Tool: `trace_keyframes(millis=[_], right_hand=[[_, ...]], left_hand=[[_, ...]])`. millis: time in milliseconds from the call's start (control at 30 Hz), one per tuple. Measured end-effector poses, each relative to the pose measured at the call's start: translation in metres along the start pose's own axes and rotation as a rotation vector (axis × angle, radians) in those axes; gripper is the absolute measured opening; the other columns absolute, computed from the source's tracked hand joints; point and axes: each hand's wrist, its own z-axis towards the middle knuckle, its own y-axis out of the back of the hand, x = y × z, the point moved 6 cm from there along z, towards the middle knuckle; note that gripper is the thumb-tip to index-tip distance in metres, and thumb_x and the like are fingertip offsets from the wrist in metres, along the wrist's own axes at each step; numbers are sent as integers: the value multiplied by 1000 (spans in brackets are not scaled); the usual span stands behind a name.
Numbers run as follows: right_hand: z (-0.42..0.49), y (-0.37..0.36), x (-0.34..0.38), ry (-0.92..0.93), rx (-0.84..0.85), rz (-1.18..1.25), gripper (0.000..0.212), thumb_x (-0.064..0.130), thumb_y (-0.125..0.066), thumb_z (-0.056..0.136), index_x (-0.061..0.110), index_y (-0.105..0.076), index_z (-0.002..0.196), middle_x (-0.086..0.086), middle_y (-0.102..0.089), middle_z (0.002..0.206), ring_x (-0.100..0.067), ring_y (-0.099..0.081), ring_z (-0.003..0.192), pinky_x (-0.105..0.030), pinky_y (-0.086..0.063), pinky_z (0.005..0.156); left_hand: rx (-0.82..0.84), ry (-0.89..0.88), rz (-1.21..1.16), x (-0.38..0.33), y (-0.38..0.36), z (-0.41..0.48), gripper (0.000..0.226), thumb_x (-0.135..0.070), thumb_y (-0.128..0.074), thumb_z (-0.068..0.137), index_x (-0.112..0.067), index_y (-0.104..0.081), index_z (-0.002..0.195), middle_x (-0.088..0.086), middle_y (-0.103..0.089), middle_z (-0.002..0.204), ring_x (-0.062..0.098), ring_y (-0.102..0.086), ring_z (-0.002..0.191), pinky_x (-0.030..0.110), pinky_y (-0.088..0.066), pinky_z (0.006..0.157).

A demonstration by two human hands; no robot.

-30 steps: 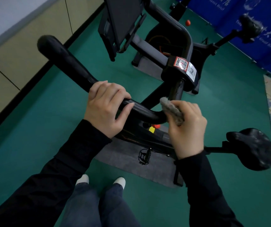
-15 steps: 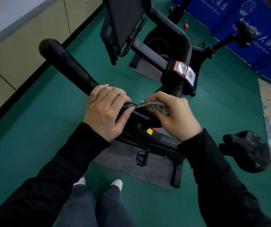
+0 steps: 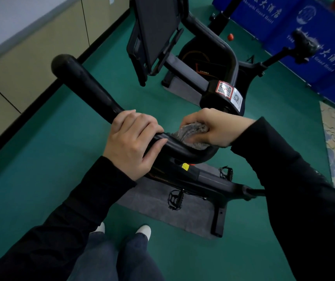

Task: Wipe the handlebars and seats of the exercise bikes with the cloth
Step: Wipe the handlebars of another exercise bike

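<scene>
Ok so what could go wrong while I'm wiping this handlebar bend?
The cloth is bunched under the right hand, so it may skip parts of the handlebar. The left hand covers a stretch that could be missed. Leaning further might also bring your sleeve against the second bike close behind.

Dim, even indoor light — soft shadows, no glare; wide-angle bending at edges, slight blur throughout.
</scene>
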Motion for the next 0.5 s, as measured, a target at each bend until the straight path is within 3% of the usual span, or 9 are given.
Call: trace_keyframes(millis=[167,300,400,500], right_hand=[[8,0,3,-8,109,-199,27,7,-60,86,18,-64,110,-3,-69,102,-21,-62,96,-38,-49,89],[0,-1,3,8,63,-158,24,5,-61,85,15,-66,107,-3,-70,99,-21,-63,93,-33,-49,85],[-19,2,-5,47,-130,-59,20,3,-65,84,10,-67,102,-3,-70,95,-19,-64,91,-30,-48,81],[-47,-2,-17,55,-518,-15,24,-8,-65,79,6,-67,99,-3,-69,92,-20,-65,88,-24,-47,77]], left_hand=[[8,-7,9,0,0,0,20,-29,-55,92,-12,-64,89,3,-62,92,22,-53,90,34,-30,101],[13,-9,6,0,1,0,19,-28,-56,91,-11,-64,89,4,-62,93,22,-53,90,35,-30,101],[18,-22,8,0,0,-1,20,-29,-56,91,-11,-65,89,4,-63,93,22,-53,91,35,-30,100],[7,-20,11,1,0,0,20,-28,-56,90,-10,-65,89,5,-63,93,23,-54,91,36,-31,100]])
